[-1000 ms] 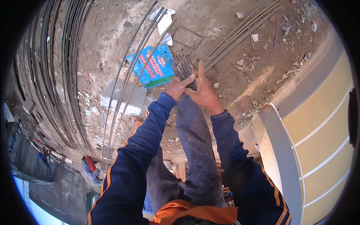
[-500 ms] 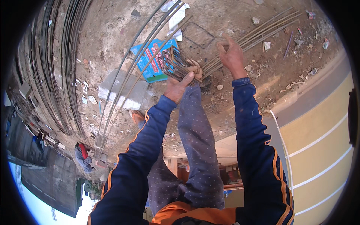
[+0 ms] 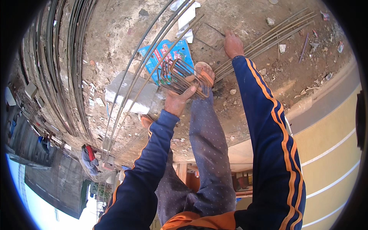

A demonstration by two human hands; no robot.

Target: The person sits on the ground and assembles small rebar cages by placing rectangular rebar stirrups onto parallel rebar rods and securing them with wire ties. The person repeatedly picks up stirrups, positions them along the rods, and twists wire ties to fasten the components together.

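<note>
1. Firstly, long dark steel rods (image 3: 73,69), far left; running lengthwise up the view, bowed.
2. Flat blue printed cardboard (image 3: 186,53); on the dirt, partly beneath item 4 in view.
3. Left hand (image 3: 175,103); thumb laid across item 4, fingers closed round it, their tips hidden.
4. Bundle of bent brown steel-rod frames (image 3: 177,76); held, long axis slanting upper left to lower right.
5. Single thin dark rectangular rod frame (image 3: 214,29); flat on the ground, long sides slanting likewise.
6. Right hand (image 3: 234,46); fingers curled at item 5's right corner, whether gripping cannot be told.
7. Straight brownish rods (image 3: 250,52); rising toward upper right.
</note>
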